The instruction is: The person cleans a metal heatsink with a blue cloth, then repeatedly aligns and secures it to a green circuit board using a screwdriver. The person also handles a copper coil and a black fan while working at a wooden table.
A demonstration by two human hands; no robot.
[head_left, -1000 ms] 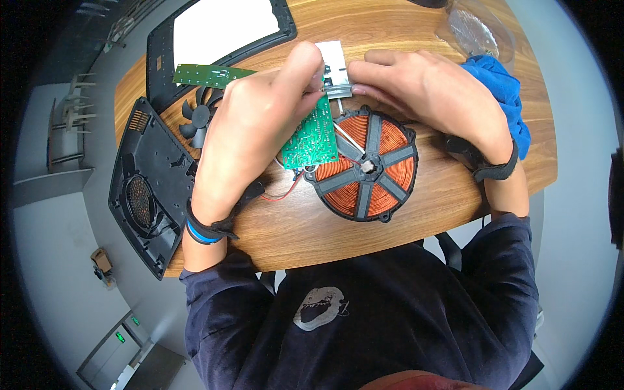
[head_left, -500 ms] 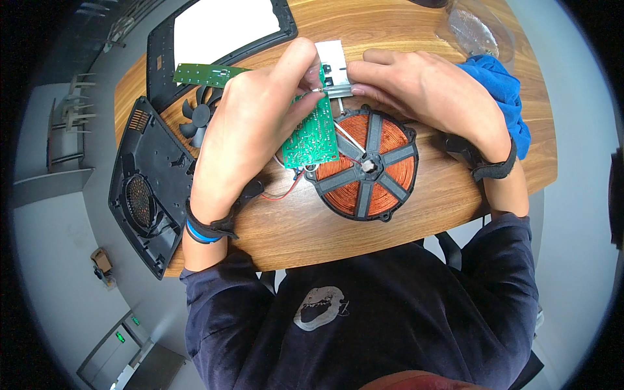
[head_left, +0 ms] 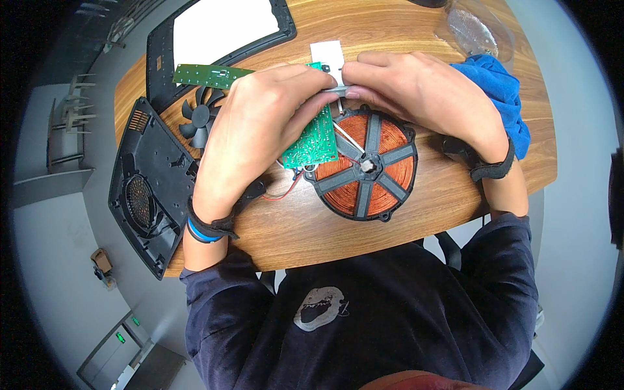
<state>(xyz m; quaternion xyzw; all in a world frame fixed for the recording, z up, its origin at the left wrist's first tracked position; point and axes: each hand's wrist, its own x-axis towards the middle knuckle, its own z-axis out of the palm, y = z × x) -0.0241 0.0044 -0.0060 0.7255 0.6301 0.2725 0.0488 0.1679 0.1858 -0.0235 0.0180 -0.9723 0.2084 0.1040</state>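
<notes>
My left hand (head_left: 257, 114) is closed, its thumb and fingers pinching the near end of a grey metal strip, likely a heatsink edge (head_left: 340, 90). From the other side my right hand (head_left: 426, 94) pinches the same piece, so the fingertips of both hands almost meet. Under my left fingers lies a green circuit board (head_left: 312, 148), solder side up, partly covered by the hand. A pale flat plate (head_left: 326, 51) sticks out beyond the fingertips. Nearer to me, a round induction coil (head_left: 394, 184) with copper windings and black spokes touches the board's right side; a white wire crosses it.
Left of my hand are a black fan (head_left: 201, 117), a narrow green board (head_left: 209, 75) and a black housing (head_left: 146, 195). A black frame with a white panel (head_left: 224, 26) lies behind. Blue cloth (head_left: 497, 97) and a clear plastic container (head_left: 474, 32) sit at right.
My left fingers have shifted right and closed in on the metal piece beside my right fingertips. The metal piece and pale plate have moved slightly left. The coil has stayed put.
</notes>
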